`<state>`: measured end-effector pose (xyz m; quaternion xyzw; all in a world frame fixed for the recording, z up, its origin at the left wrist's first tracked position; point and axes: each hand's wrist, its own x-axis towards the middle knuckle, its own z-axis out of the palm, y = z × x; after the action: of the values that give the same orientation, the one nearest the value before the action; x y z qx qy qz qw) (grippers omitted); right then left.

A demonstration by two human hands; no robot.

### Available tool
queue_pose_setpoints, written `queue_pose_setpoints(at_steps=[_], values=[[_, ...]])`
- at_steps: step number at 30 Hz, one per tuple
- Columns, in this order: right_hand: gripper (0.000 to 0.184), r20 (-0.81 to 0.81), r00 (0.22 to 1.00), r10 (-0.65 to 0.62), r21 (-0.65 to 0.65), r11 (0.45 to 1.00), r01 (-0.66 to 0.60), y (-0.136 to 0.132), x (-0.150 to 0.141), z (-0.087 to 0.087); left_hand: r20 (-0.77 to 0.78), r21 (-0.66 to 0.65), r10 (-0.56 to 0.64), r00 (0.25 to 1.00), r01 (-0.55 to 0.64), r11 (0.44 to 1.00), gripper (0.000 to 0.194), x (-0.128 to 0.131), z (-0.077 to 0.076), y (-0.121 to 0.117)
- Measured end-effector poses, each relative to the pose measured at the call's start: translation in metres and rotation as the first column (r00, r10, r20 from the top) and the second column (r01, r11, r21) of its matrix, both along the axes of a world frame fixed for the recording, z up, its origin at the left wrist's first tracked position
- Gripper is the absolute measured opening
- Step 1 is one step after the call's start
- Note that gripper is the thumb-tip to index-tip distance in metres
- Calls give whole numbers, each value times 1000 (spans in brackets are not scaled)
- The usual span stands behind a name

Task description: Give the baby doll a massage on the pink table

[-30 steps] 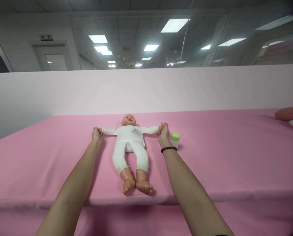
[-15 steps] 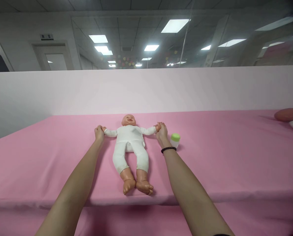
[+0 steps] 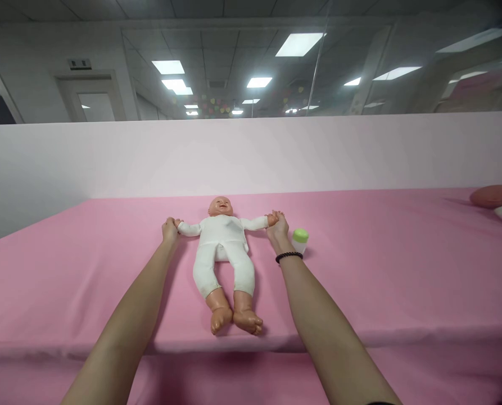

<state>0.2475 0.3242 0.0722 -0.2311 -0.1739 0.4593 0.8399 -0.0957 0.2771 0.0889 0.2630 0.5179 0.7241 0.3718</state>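
Many ceiling lights (image 3: 299,44) shine above a doll (image 3: 221,247) on a pink-covered table (image 3: 65,281).

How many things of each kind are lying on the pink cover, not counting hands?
baby doll: 1
green-capped baby bottle: 1
reddish cushion, cut off at the right edge of the view: 1
Total: 3

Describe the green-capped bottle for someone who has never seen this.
On the pink-covered table, a baby doll in white lies on its back. Beside the person's right hand stands a small translucent bottle, the only thing with a bright green cap.
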Motion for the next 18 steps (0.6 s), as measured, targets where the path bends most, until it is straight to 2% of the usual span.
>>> queue_pose_setpoints(at_steps=[8, 18], values=[[22, -34, 997, 68, -49, 996, -70, -1, 4, -2, 66, -9, 16, 998, -16, 1000, 18, -7, -5, 8], [24, -40, 996, 78, -49, 996, -80, 4, 4, -1, 65, 18, -10, 998, 9, 1000, 16, -5, -9, 10]])
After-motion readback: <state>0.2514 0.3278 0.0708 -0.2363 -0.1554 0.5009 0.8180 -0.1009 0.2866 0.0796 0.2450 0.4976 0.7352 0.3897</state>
